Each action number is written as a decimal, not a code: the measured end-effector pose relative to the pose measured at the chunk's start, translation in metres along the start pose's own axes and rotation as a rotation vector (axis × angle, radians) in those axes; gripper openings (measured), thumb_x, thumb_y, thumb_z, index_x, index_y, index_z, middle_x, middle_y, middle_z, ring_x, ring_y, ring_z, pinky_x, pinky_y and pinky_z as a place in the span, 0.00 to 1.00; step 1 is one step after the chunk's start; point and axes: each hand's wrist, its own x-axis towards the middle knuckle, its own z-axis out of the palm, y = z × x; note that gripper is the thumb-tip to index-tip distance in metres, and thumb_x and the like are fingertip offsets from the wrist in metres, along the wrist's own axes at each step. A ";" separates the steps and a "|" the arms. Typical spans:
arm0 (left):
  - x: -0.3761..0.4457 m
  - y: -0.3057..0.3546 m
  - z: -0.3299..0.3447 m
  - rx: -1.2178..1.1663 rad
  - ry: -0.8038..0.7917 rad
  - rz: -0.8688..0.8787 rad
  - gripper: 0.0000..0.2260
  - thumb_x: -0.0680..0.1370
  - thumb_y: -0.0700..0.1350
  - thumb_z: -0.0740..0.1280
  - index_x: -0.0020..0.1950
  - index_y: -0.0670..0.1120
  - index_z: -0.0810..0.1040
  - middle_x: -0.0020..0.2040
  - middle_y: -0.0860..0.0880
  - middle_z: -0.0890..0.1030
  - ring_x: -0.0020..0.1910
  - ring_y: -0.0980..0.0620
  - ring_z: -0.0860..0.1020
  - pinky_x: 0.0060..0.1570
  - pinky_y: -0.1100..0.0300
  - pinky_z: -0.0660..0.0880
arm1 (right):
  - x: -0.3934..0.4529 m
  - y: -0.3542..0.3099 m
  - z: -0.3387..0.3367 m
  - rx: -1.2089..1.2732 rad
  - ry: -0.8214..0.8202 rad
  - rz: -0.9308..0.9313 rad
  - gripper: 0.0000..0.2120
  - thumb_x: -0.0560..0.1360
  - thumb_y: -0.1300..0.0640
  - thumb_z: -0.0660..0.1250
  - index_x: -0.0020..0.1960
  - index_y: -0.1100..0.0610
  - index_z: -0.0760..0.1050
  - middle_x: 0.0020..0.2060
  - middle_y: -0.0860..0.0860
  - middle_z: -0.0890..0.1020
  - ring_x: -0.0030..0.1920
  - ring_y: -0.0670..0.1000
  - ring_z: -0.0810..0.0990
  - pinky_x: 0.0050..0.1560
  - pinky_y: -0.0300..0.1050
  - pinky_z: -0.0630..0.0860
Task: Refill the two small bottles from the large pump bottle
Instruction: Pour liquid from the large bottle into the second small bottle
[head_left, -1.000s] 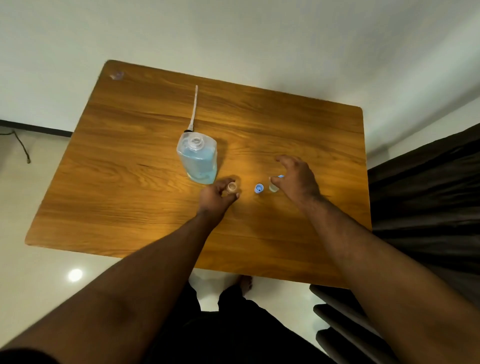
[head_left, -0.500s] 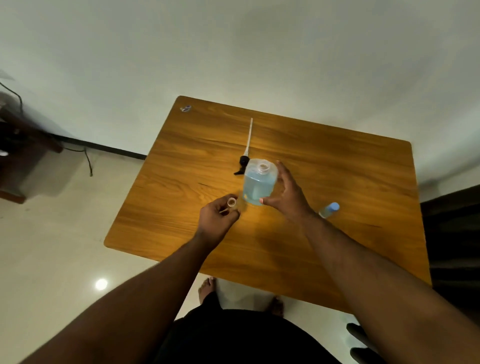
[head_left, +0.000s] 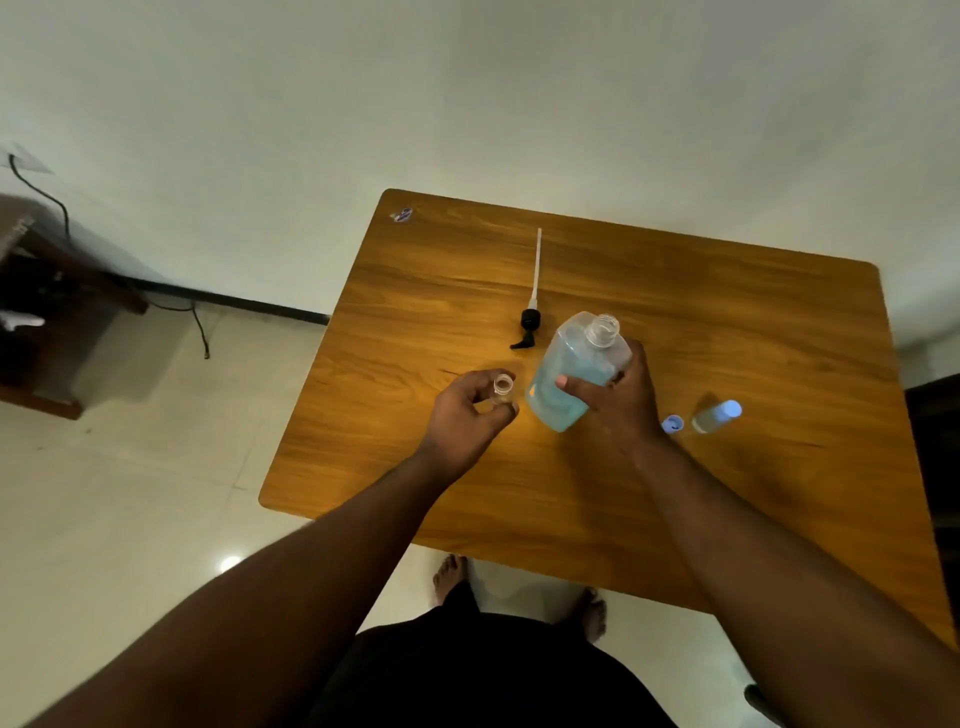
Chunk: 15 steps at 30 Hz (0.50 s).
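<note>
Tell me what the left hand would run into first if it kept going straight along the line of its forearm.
Most likely the large bottle, tilted in the right hand, just beyond the left hand and the open small bottle it holds. Depth is unclear; slightly further left, it would reach the pump head on the table.

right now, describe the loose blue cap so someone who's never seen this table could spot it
Start at the wooden table and find the right hand gripping the large bottle. Just right of that wrist, the blue cap lies alone on the wood. Unlike the capped small bottle beside it, it is a cap with no bottle under it.
</note>
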 end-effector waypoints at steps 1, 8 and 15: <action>-0.001 0.005 0.000 -0.015 -0.003 0.014 0.15 0.73 0.38 0.72 0.59 0.47 0.81 0.54 0.58 0.82 0.53 0.68 0.77 0.50 0.71 0.74 | -0.007 -0.005 -0.004 0.038 0.022 -0.021 0.37 0.59 0.53 0.81 0.62 0.44 0.65 0.54 0.40 0.76 0.55 0.45 0.77 0.48 0.41 0.78; -0.001 0.044 0.015 -0.125 -0.030 0.044 0.08 0.75 0.36 0.71 0.53 0.39 0.81 0.44 0.49 0.80 0.47 0.53 0.79 0.49 0.47 0.78 | -0.045 -0.058 -0.057 0.227 0.075 -0.197 0.33 0.62 0.51 0.76 0.62 0.39 0.65 0.55 0.40 0.76 0.56 0.47 0.77 0.48 0.43 0.79; -0.008 0.089 0.057 -0.088 -0.154 0.105 0.17 0.74 0.40 0.73 0.62 0.44 0.79 0.51 0.48 0.82 0.52 0.46 0.80 0.49 0.47 0.81 | -0.060 -0.097 -0.127 -0.128 0.019 -0.302 0.41 0.58 0.44 0.78 0.65 0.36 0.60 0.58 0.35 0.72 0.59 0.45 0.74 0.51 0.45 0.79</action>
